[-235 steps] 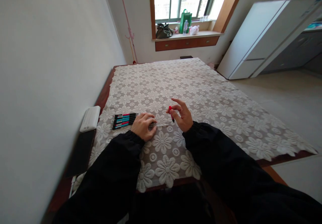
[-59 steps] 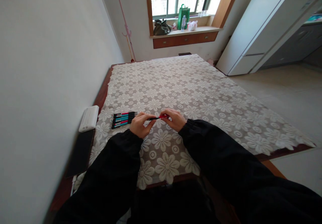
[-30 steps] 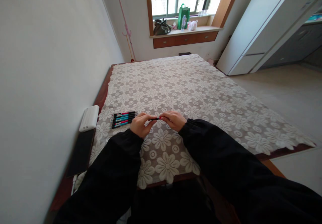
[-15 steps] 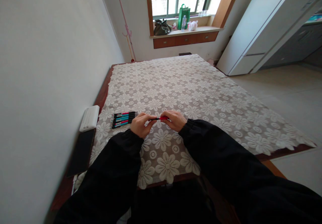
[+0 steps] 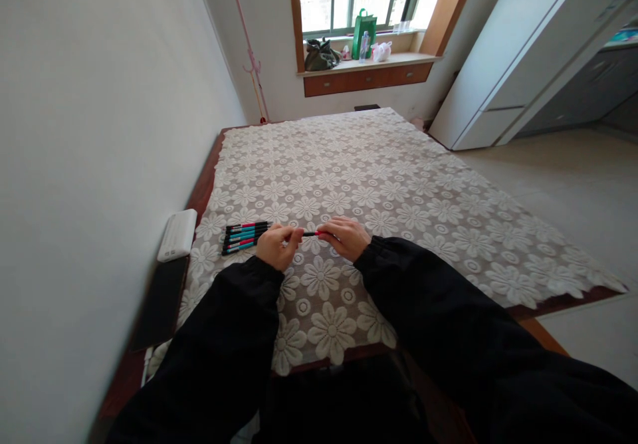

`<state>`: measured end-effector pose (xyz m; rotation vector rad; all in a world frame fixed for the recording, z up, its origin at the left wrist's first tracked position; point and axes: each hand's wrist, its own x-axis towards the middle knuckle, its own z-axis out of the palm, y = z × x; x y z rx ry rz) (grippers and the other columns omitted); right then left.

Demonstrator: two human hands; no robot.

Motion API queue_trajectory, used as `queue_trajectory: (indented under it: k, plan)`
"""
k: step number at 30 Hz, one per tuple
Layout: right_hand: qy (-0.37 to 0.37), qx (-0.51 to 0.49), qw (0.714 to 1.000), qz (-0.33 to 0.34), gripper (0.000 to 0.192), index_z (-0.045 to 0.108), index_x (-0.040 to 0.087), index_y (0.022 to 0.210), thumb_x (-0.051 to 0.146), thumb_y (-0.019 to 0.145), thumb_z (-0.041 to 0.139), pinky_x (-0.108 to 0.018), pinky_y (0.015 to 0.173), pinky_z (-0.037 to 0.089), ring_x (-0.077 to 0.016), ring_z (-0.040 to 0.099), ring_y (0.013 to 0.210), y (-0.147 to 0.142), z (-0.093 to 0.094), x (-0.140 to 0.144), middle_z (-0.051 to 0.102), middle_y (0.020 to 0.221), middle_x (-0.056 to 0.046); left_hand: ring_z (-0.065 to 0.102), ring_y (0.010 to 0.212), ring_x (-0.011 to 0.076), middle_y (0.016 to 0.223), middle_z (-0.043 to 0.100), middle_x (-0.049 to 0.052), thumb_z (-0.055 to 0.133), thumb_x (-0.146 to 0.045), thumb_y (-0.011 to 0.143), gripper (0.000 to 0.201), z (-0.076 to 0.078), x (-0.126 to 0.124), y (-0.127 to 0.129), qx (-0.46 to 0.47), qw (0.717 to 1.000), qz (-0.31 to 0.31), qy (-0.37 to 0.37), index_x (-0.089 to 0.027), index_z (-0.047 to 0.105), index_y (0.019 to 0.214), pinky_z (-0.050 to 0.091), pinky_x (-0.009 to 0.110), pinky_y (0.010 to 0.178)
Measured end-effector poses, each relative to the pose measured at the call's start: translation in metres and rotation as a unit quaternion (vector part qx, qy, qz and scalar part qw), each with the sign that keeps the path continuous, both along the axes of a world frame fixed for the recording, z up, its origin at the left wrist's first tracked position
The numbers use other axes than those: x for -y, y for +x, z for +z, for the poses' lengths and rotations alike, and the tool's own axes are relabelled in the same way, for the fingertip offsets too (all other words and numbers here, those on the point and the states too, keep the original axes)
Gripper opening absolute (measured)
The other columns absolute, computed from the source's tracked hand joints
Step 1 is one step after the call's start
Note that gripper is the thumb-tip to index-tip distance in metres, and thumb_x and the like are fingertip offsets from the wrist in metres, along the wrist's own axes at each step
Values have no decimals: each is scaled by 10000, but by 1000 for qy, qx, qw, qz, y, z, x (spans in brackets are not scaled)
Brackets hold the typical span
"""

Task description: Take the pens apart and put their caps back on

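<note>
A black and red pen (image 5: 310, 234) is held level between my hands, just above the tablecloth (image 5: 321, 276). My left hand (image 5: 275, 247) pinches its left end between thumb and fingers. The right hand (image 5: 347, 237) is closed round the red part, so most of that part is hidden. Only the black middle section and a little red show between the two hands. Several pens (image 5: 243, 238) in black, red and teal lie side by side on the cloth, just left of my left hand, which covers their right ends.
At the table's left edge, by the wall, a white box-shaped device (image 5: 178, 235) rests near a dark flat tablet-like object (image 5: 158, 304). Beyond the table are a windowsill (image 5: 349, 65) with bags and a bottle, and a white fridge (image 5: 503, 65) at right.
My left hand has shifted slightly left and its fingers have curled in more. More of the pen's black section shows now, and less of the red. The right hand has barely moved.
</note>
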<state>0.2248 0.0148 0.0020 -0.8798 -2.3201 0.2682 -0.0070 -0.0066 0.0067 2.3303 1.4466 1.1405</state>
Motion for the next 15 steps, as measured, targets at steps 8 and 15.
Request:
queue_trajectory:
  k: [8, 15]
  plan:
    - [1, -1, 1000, -17, 320, 713, 204, 988, 400, 1064, 472, -322, 761, 431, -191, 644, 809, 1, -1, -1, 746, 866, -61, 647, 758, 186, 823, 722, 33, 643, -419, 925, 219, 0, 1, 1, 47, 999, -9, 25, -212, 708, 954, 523, 322, 721]
    - [1, -3, 1000, -19, 312, 716, 204, 989, 387, 1065, 474, -326, 759, 428, -192, 654, 816, 1, 0, 0, 751, 869, -60, 661, 834, 190, 906, 745, 40, 629, -342, 942, 171, 0, 0, 1, 44, 997, -43, 56, -220, 716, 1024, 529, 333, 795]
